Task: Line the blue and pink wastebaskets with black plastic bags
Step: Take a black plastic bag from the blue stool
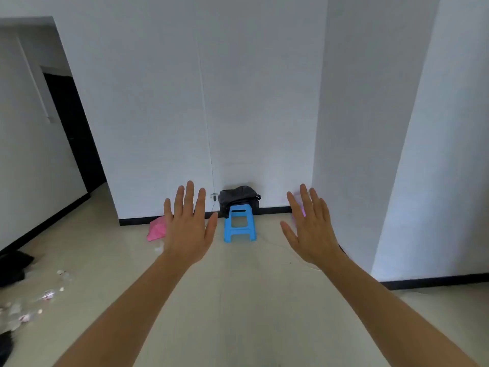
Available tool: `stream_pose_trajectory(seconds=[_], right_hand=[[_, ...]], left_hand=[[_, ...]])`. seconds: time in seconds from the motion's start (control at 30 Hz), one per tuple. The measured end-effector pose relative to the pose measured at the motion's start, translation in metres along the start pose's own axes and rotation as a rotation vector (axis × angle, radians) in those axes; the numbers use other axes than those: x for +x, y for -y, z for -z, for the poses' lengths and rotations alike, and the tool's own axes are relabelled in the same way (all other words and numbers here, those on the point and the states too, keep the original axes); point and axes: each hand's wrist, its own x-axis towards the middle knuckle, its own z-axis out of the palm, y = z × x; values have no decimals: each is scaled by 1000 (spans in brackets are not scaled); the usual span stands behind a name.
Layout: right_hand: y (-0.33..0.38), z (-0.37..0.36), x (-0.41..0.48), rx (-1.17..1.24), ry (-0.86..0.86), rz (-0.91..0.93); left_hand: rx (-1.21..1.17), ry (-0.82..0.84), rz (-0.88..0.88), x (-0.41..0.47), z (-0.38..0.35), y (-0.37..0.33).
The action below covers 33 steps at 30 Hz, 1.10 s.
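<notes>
Your left hand [188,229] and right hand [311,229] are both spread open, empty, backs up. Blue stool [239,226] sits between them by the wall, black bag [238,198] behind it.

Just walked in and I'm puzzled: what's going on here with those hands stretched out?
A person holds both hands out, open and empty: the left hand and the right hand touch nothing. Ahead by the wall stands a blue stool with a dark bag behind it and something pink on the floor. No wastebaskets are plainly visible.
</notes>
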Motion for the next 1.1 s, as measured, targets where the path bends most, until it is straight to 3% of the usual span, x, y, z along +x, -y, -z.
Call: stream_pose_trajectory(seconds=[0.33, 0.53, 0.87, 1.1], right_hand=[[-13, -152, 176, 6, 95, -15], [-69, -243, 256, 96, 42, -65], [-190, -426, 459, 51, 175, -59], [-207, -563, 610, 68, 247, -36]], left_hand=[[-73, 32, -4, 190, -127, 65], [-133, 64, 3, 291, -238, 57], [-156, 116, -5, 518, -426, 63], [-136, 133, 23, 634, -530, 111]])
